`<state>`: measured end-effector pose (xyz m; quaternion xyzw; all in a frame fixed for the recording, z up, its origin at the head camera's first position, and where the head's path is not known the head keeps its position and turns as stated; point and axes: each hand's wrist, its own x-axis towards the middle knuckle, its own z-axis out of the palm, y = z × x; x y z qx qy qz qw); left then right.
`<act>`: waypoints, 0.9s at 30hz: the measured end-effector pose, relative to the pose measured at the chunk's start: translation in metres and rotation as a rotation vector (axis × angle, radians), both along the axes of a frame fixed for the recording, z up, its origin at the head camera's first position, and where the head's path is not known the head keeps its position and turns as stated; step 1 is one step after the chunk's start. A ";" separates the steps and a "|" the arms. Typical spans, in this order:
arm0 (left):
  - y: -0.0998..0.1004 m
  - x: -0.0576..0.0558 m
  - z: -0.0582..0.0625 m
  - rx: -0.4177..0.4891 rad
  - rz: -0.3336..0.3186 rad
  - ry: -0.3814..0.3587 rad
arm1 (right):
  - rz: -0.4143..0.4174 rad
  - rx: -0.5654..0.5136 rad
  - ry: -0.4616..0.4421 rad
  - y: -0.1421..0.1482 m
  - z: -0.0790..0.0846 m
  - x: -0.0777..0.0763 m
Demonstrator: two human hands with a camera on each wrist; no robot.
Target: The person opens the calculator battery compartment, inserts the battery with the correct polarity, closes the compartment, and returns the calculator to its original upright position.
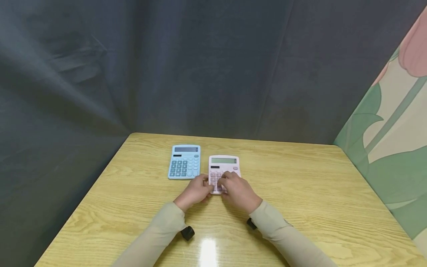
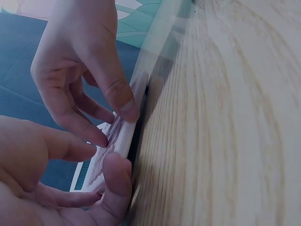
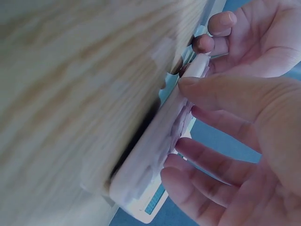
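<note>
A pink desk calculator lies on the wooden table in the head view, its display showing a 0. My left hand holds its lower left corner, with the thumb at the near edge in the left wrist view. My right hand is over the keypad, covering the keys on the right. In the right wrist view its thumb touches the calculator's near edge while the bent fingers reach down onto the keys. To the left stands a light blue calculator, also showing a 0, near my left fingertips.
The wooden table extends to both sides. Behind it and on the left hangs a dark grey cloth. A floral panel borders the right side. Black wrist devices hang beneath the sleeves.
</note>
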<state>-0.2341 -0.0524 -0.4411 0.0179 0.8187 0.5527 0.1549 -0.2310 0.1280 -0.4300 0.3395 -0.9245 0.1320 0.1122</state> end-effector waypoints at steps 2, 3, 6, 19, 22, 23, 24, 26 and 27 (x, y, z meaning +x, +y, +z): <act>0.000 0.001 -0.001 0.016 0.001 -0.002 | 0.002 -0.004 -0.001 0.000 0.000 0.000; 0.001 0.001 -0.001 0.027 0.001 -0.008 | 0.003 -0.006 -0.003 -0.001 0.000 0.000; 0.002 0.001 -0.002 0.055 -0.005 -0.020 | 0.000 -0.002 0.000 -0.001 -0.002 -0.001; 0.002 0.003 0.000 0.075 -0.015 -0.013 | -0.032 0.005 -0.018 -0.004 -0.005 -0.012; 0.002 0.003 0.001 0.074 -0.024 -0.010 | -0.055 -0.010 -0.034 -0.005 -0.005 -0.019; 0.002 0.004 0.001 0.074 -0.027 -0.007 | -0.060 -0.016 -0.035 -0.006 -0.005 -0.021; 0.002 0.004 0.001 0.075 -0.031 -0.004 | -0.063 -0.023 -0.035 -0.006 -0.005 -0.023; 0.002 0.004 0.002 0.075 -0.037 0.001 | -0.065 -0.035 -0.031 -0.007 -0.005 -0.028; 0.002 0.004 0.002 0.075 -0.039 0.003 | -0.067 -0.039 -0.031 -0.007 -0.005 -0.030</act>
